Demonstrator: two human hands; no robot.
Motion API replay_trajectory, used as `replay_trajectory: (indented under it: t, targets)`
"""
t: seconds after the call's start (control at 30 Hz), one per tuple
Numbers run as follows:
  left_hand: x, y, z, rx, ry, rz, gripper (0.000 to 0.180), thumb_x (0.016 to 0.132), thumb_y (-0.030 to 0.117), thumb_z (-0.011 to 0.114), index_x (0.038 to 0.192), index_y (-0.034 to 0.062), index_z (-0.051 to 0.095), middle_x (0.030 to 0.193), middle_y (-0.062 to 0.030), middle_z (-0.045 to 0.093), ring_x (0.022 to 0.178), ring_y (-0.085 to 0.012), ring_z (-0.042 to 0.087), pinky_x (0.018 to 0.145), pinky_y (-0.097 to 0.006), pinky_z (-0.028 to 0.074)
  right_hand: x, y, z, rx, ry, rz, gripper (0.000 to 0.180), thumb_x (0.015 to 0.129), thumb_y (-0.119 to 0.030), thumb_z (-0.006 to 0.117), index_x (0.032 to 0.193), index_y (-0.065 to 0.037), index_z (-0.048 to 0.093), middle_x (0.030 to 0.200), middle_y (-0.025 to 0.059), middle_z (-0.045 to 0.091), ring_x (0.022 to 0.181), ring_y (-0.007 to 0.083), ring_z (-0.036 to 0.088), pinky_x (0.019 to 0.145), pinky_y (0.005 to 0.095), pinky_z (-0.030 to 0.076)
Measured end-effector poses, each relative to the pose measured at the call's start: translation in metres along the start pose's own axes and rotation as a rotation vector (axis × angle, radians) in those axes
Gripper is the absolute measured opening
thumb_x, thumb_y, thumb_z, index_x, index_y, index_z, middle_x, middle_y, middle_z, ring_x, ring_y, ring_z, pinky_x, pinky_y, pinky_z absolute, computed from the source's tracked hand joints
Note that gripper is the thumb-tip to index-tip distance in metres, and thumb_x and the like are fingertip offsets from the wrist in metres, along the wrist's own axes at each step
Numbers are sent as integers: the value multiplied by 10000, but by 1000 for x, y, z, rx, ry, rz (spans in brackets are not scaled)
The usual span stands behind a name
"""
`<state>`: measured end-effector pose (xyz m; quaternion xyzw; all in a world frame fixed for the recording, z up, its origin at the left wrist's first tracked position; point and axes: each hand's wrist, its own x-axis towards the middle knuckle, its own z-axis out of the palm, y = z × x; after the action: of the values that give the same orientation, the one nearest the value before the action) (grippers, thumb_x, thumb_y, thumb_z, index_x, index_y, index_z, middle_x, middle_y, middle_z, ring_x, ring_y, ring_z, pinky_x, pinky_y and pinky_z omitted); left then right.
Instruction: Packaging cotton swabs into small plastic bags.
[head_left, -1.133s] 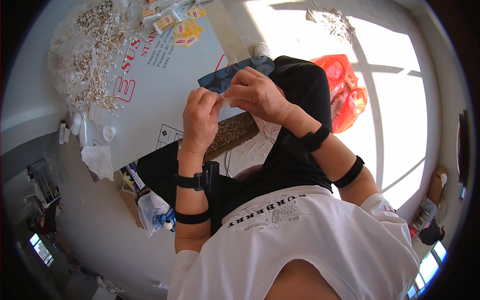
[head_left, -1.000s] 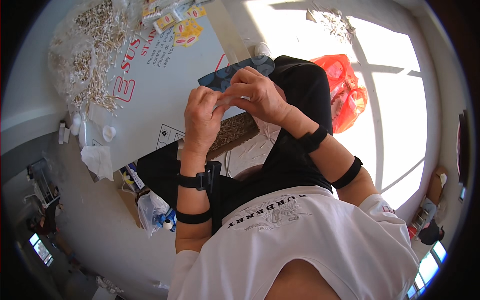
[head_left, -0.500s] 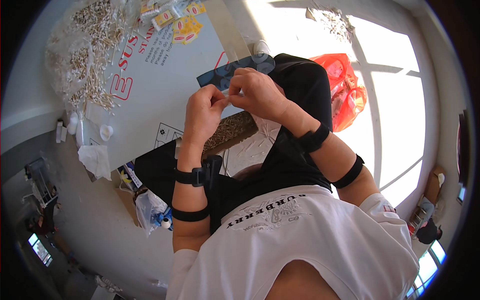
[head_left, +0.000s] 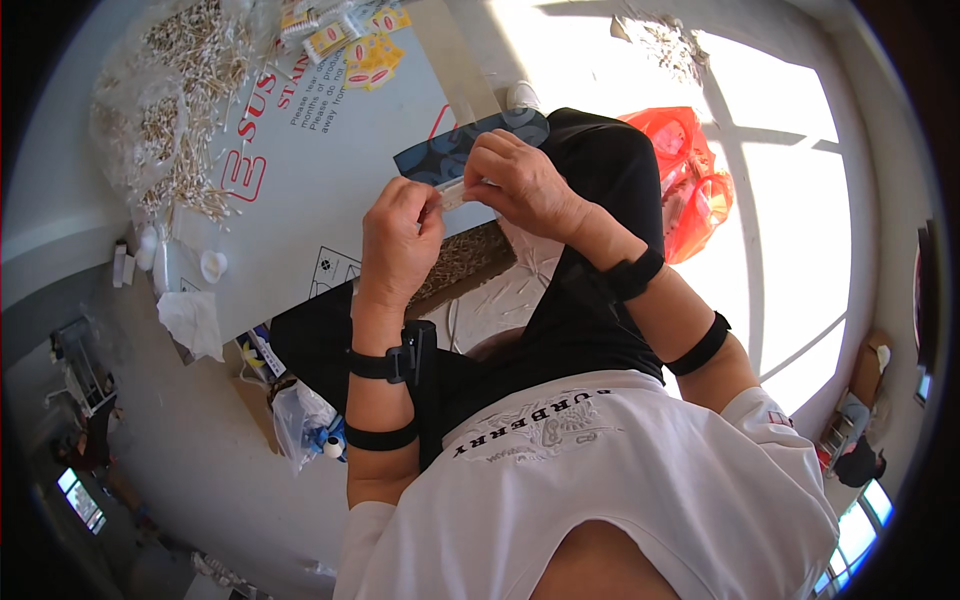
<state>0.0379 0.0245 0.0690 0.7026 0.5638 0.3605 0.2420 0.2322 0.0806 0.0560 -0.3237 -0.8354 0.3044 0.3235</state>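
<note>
Between my two hands is a short pale bundle [head_left: 453, 195] of what look like cotton swabs. My left hand [head_left: 398, 235] pinches its left end with bent fingers, and my right hand [head_left: 528, 185] pinches the right end. Just beyond them a dark translucent strip [head_left: 425, 157] with a round pattern lies over the board's edge. Below my hands sits an open brown box [head_left: 490, 265] filled with swabs. My fingers cover both ends of the bundle.
Loose cotton swabs [head_left: 190, 110] spill from a clear bag on the grey board [head_left: 300, 200]. Yellow-and-white packets [head_left: 375, 60] lie at its far end, a white tissue [head_left: 192, 322] at its near-left corner. A red plastic bag [head_left: 690, 190] stands on the floor at the right.
My hands have drawn slightly apart, the left one shifting a little left and down. More of the pale bundle now shows between them.
</note>
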Motion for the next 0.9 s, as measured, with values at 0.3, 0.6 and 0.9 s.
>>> replay_trajectory:
  t: [0.3, 0.6, 0.9]
  targets:
    - [-4, -5, 7, 269, -10, 178, 198, 717, -113, 602, 796, 16, 474, 764, -126, 520, 635, -338, 560, 550, -408, 464, -2, 2, 2, -196, -110, -20, 211, 782, -132, 727, 835, -35, 548, 863, 123, 576, 887, 329, 581, 775, 415, 495]
    - [-3, 2, -2, 60, 43, 101, 177, 725, -104, 615, 826, 12, 529, 798, -119, 542, 664, -312, 571, 586, -383, 486, 1, -5, -7, -72, -104, 17, 220, 812, -133, 713, 856, -30, 523, 862, 142, 596, 885, 360, 602, 795, 426, 503]
    - [15, 6, 6, 190, 30, 228, 146, 722, -68, 645, 811, 22, 572, 831, -82, 551, 777, -287, 587, 637, -400, 513, 7, 5, 3, -84, -19, -51, 234, 805, -124, 726, 827, -41, 509, 815, 113, 557, 818, 335, 571, 723, 405, 491]
